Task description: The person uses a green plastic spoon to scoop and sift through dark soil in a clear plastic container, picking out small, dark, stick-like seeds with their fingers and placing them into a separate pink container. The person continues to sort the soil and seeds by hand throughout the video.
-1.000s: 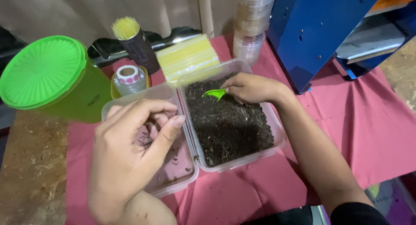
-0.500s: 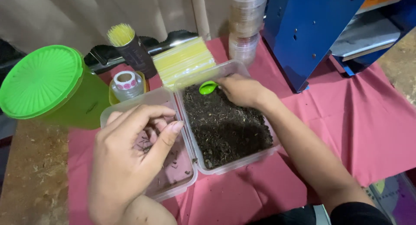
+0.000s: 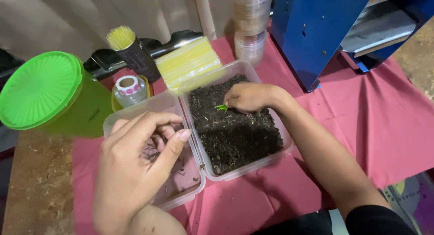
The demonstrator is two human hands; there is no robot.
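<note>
Two clear plastic tubs stand side by side on a red cloth. The right tub (image 3: pixel 280 154) is filled with dark soil (image 3: pixel 230 126). My right hand (image 3: pixel 251 97) rests on the soil near the tub's far end, its fingers closed on a small green scoop (image 3: pixel 222 107) whose tip pokes out. The left tub (image 3: pixel 190 185) holds only scattered dark bits. My left hand (image 3: pixel 135 167) hovers over it, fingers curled and pinched together around a few dark bits.
A big green lidded container (image 3: pixel 43 92) stands at the left. Behind the tubs are a dark cup of yellow sticks (image 3: pixel 131 52), a small roll (image 3: pixel 129 88), a pack of yellow straws (image 3: pixel 190 63), stacked clear jars (image 3: pixel 251 22) and a blue metal machine (image 3: pixel 316 31).
My right hand has turned the green scoop down into the soil, so only its tip shows. The left hand stays over the left tub.
</note>
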